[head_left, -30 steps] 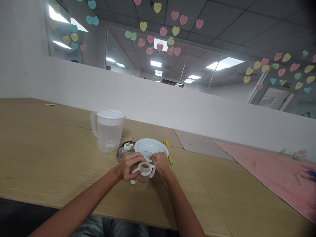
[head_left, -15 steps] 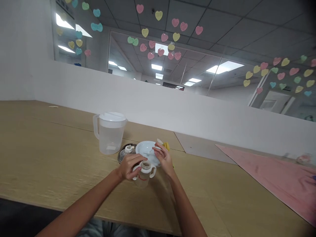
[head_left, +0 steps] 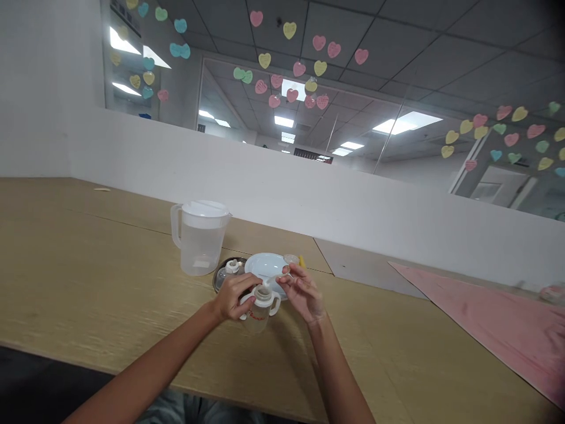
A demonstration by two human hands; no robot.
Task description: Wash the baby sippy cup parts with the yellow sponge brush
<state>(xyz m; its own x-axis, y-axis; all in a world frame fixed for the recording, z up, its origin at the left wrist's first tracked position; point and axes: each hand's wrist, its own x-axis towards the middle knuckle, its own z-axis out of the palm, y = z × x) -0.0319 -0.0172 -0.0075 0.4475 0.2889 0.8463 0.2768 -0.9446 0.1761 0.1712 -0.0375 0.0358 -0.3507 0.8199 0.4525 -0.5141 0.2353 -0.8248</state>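
My left hand [head_left: 236, 297] is wrapped around the left side of a clear baby bottle [head_left: 256, 321] with two white handles and red print. The bottle is upright and uncapped, its mouth facing up. Just right of the mouth, my right hand [head_left: 304, 293] pinches a small whitish spoon [head_left: 276, 279], whose low end is by the bottle's rim. Whether the spoon carries anything is too small to tell. Behind the hands lies a white plate [head_left: 260, 262]. The bottle's white-collared top [head_left: 232, 268] rests on a round metal tray [head_left: 218, 282] to the left.
A lidded clear pitcher [head_left: 200, 244] of water stands back left on the wooden table [head_left: 110, 277]. Behind my right fingers are a clear round item [head_left: 291, 258] and a yellow object [head_left: 302, 261], both partly hidden. A pink sheet [head_left: 477, 312] covers the right side.
My right hand has drawn back from over the plate and turned, bringing the spoon beside the bottle's mouth. My left hand keeps its hold on the bottle. The view has shifted slightly.
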